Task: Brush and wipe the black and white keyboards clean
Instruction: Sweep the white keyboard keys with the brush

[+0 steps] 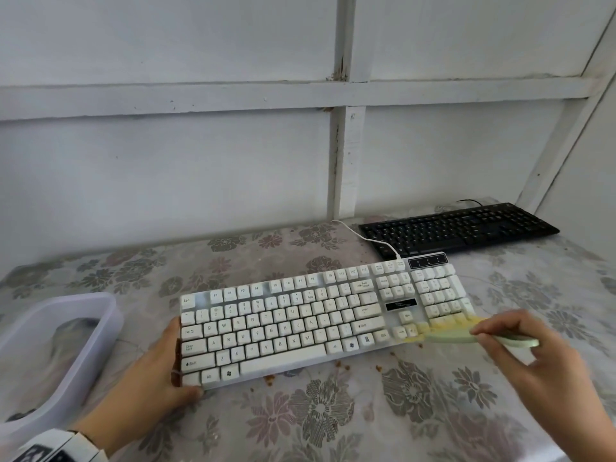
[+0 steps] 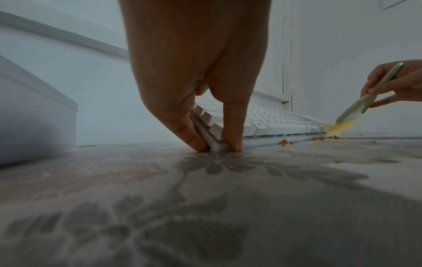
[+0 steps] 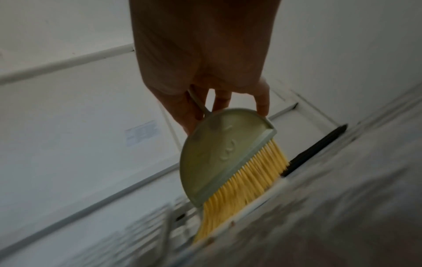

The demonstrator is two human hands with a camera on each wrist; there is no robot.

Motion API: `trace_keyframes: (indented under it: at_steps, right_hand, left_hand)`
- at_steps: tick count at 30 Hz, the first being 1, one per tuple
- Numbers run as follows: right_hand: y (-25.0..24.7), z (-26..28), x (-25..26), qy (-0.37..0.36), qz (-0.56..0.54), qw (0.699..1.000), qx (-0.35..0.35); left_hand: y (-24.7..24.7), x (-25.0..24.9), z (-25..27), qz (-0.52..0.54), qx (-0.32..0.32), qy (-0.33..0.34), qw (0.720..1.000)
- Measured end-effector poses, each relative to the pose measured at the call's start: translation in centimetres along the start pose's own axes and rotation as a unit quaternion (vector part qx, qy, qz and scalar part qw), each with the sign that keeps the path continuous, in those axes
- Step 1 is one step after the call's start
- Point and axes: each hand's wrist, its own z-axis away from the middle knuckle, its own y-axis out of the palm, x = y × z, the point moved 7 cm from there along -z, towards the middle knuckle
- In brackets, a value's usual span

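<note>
The white keyboard [image 1: 300, 321] lies across the flowered tablecloth, and the black keyboard [image 1: 456, 228] sits behind it at the back right. My left hand [image 1: 156, 371] holds the white keyboard's near left corner, thumb on the front edge and fingers along the left end [image 2: 219, 146]. My right hand [image 1: 520, 341] grips the thin handle of a pale green brush [image 1: 446, 335]. Its yellow bristles [image 3: 246, 180] press on the keyboard's near right corner, below the number pad. The brush is blurred by motion.
Orange crumbs [image 1: 270, 380] lie on the cloth along the keyboard's front edge [image 2: 285, 142]. A translucent plastic tub [image 1: 56, 348] stands at the left. The white cable [image 1: 366, 238] runs back toward the wall. A white panelled wall closes off the table's back and right.
</note>
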Motion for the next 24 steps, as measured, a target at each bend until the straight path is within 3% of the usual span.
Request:
trace_keyframes:
  at_steps: [5, 10, 17, 24]
  right_hand:
    - [-2.8, -0.2, -0.4, 0.003, 0.047, 0.997, -0.057]
    - [1.3, 1.6, 3.9, -0.032, -0.095, 0.995, -0.002]
    - [7.2, 3.6, 4.7, -0.077, -0.063, 0.994, 0.053]
    - [2.9, 1.6, 2.3, -0.066, -0.053, 0.996, 0.024]
  left_hand:
    - [-0.1, -0.6, 0.2, 0.004, -0.002, 0.004, 1.000]
    - [-0.3, -1.0, 0.2, 0.015, 0.000, -0.004, 1.000]
    - [-0.3, -1.2, 0.4, 0.021, -0.002, -0.012, 1.000]
    - [-0.4, -1.5, 0.4, 0.026, -0.005, -0.010, 1.000]
